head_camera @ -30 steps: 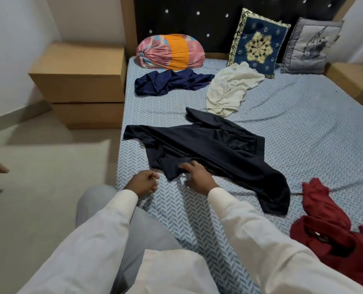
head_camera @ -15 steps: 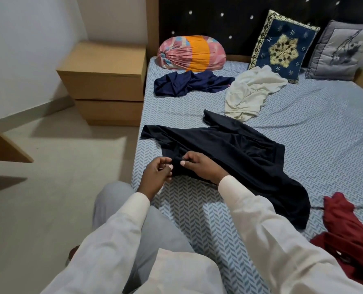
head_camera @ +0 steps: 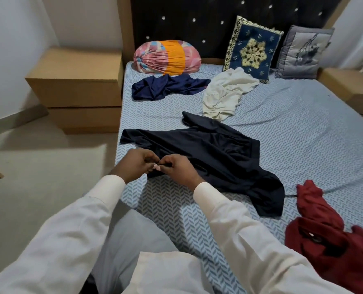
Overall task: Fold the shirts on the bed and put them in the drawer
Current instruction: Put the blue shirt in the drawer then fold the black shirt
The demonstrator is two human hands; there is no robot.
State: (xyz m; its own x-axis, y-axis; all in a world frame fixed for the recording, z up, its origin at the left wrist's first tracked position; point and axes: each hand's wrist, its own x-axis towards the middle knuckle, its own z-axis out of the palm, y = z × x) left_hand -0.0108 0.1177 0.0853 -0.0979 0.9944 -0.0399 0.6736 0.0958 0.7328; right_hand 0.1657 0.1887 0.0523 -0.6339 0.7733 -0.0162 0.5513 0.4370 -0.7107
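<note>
Fingers (head_camera: 147, 159) of the left hand (head_camera: 137, 164) are curled together and pinch the near hem of the black shirt (head_camera: 214, 153). The right hand (head_camera: 177, 169) meets it knuckle to knuckle, fingertips turned under and clamped on the same hem just beside the left. Both hands sit at the near left part of the shirt, close to the bed's left edge. White sleeves (head_camera: 229, 209) cover both forearms to the wrist. A knee in grey trousers (head_camera: 133, 240) shows below, against the bed's near side.

The black shirt lies spread and rumpled across the middle of the bed (head_camera: 303, 134), one sleeve reaching toward the left edge, the far end bunched toward the right. The sheet is pale blue with a herringbone print.

Other shirts, all unfolded, on the bed:
- navy shirt (head_camera: 167, 87), crumpled, near the head end, left;
- cream shirt (head_camera: 225, 94), heaped just beside the navy one, on its right;
- red shirt (head_camera: 329, 236), crumpled at the near right, apart from the black shirt.

At the head end a pink and orange bolster (head_camera: 167, 57) lies touching the navy shirt. A blue patterned cushion (head_camera: 252, 48) and a grey cushion (head_camera: 301, 53) lean on the dark studded headboard (head_camera: 197, 22).

A wooden drawer unit (head_camera: 78, 85) stands on the floor against the bed's left side, both drawers closed. A second wooden unit (head_camera: 350, 88) stands at the right.
</note>
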